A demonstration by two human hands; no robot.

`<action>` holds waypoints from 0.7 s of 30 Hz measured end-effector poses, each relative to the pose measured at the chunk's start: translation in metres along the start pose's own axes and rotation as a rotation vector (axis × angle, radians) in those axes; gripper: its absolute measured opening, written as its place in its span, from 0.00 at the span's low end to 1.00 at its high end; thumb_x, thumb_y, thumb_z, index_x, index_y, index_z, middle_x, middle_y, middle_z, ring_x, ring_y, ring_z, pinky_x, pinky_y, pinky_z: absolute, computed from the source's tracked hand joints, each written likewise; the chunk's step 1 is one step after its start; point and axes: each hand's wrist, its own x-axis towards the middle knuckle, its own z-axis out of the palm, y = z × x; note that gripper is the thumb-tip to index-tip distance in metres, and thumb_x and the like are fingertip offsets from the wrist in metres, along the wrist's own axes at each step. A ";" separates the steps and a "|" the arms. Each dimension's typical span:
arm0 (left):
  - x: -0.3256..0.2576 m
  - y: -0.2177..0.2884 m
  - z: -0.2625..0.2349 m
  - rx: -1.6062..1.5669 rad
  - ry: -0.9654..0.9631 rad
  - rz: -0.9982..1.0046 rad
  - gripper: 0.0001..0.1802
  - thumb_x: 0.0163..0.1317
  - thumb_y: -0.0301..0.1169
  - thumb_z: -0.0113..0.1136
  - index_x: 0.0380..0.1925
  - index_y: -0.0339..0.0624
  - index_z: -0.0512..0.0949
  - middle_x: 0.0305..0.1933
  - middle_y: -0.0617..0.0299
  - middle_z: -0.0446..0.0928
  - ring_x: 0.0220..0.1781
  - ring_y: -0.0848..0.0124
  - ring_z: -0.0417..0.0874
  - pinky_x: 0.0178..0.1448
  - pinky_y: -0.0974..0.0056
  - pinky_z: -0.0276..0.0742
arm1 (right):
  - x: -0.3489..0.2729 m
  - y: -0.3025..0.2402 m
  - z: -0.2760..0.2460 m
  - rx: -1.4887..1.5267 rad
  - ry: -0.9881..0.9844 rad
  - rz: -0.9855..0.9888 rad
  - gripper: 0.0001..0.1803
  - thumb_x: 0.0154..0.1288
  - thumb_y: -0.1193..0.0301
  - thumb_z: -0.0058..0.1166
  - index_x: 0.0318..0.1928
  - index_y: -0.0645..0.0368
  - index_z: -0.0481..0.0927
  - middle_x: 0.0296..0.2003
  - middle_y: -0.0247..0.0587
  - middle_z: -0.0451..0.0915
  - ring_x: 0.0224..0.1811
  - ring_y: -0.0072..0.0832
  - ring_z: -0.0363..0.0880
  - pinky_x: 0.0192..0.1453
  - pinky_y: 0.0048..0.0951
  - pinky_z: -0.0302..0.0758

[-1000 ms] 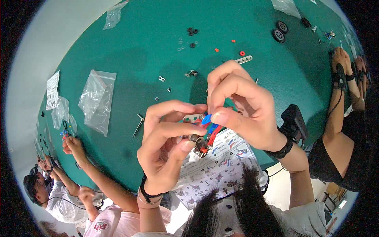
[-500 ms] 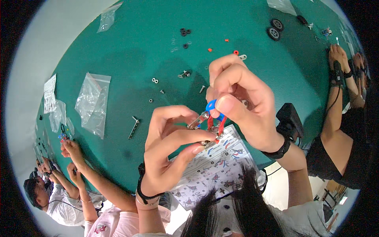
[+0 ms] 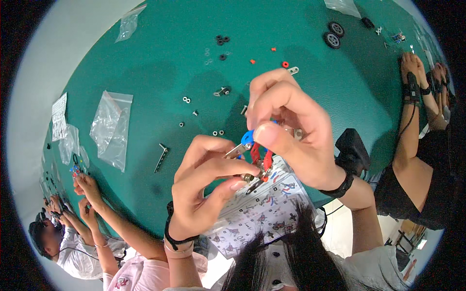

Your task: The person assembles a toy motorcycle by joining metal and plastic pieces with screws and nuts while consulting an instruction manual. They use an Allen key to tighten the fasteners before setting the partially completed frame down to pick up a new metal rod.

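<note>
— Head view first: what are the two hands doing?

— Both are raised above the green table (image 3: 145, 63) and pinched around one small model assembly (image 3: 255, 162), a cluster of red, blue and grey parts. The left hand (image 3: 204, 189) is curled shut, thumb and forefinger clamping the lower end. The right hand (image 3: 291, 131) closes from above, its thumb pressing on the blue piece (image 3: 247, 138).

— Where does the thing sit, then?

— Between the two sets of fingertips, held off the table, just over the printed instruction sheet (image 3: 257, 213) that lies below the wrists.

— How would it handle?

— Light, I judge, and stiff in each part, but loose at the joints until the fasteners are tight. Small and smooth, so it could slip or twist. Best held by the flat strips near a joint, not by the tiny screw heads.

— What lies beyond the hands?

— Loose nuts and washers (image 3: 218, 132) just past the left fingers, a grey angle strip (image 3: 161, 157) farther left, and clear plastic bags (image 3: 112, 128) well out that way. Two black wheels (image 3: 334, 35) rest far beyond the right hand. Other people's hands work at both sides of the table.
</note>
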 end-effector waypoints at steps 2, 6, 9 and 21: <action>0.000 0.001 -0.001 -0.025 -0.013 0.000 0.10 0.56 0.20 0.61 0.38 0.33 0.82 0.47 0.52 0.69 0.42 0.68 0.77 0.47 0.65 0.75 | 0.004 -0.006 -0.006 -0.098 -0.130 0.041 0.08 0.62 0.70 0.56 0.36 0.60 0.73 0.40 0.40 0.68 0.39 0.23 0.70 0.46 0.26 0.69; -0.003 0.004 -0.002 -0.211 -0.007 -0.093 0.10 0.59 0.22 0.59 0.41 0.32 0.81 0.46 0.51 0.70 0.44 0.65 0.76 0.48 0.65 0.76 | 0.010 -0.003 -0.013 -0.188 -0.230 -0.069 0.06 0.58 0.71 0.60 0.33 0.59 0.77 0.36 0.40 0.73 0.38 0.25 0.72 0.45 0.27 0.68; -0.005 -0.001 -0.004 -0.313 0.021 -0.104 0.10 0.59 0.24 0.59 0.41 0.32 0.80 0.46 0.50 0.71 0.46 0.64 0.75 0.49 0.65 0.75 | 0.013 -0.011 -0.016 -0.172 -0.333 -0.035 0.06 0.54 0.72 0.63 0.31 0.58 0.79 0.33 0.38 0.77 0.38 0.28 0.73 0.44 0.29 0.67; -0.004 -0.005 -0.008 -0.469 0.046 -0.145 0.09 0.63 0.26 0.57 0.39 0.31 0.79 0.45 0.51 0.70 0.46 0.67 0.74 0.46 0.67 0.76 | 0.014 -0.020 -0.015 -0.359 -0.446 -0.012 0.18 0.45 0.66 0.70 0.39 0.55 0.82 0.40 0.38 0.79 0.43 0.32 0.75 0.47 0.30 0.68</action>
